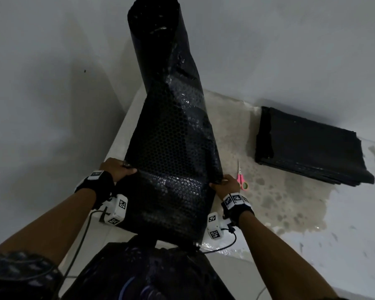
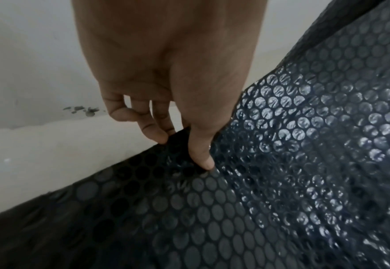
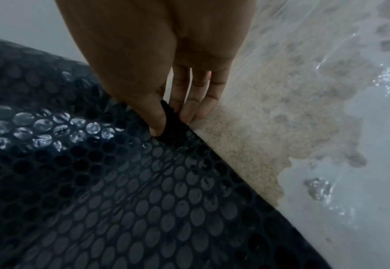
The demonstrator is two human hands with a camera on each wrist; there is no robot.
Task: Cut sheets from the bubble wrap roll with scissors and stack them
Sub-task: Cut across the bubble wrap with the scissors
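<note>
A tall roll of black bubble wrap (image 1: 158, 40) stands in the corner, and its loose sheet (image 1: 171, 148) runs down toward me. My left hand (image 1: 117, 167) pinches the sheet's left edge (image 2: 180, 145) between thumb and fingers. My right hand (image 1: 226, 182) pinches the right edge (image 3: 173, 125) the same way. Pink-handled scissors (image 1: 240, 176) lie on the floor just right of my right hand, held by neither hand. A stack of cut black sheets (image 1: 310, 148) rests on the floor at the right.
White walls meet in a corner behind the roll. A pale tiled floor (image 1: 312, 234) with a beige worn patch (image 1: 275, 191) under clear plastic film spreads to the right. Dark clothing and a cable (image 1: 82, 239) sit below my arms.
</note>
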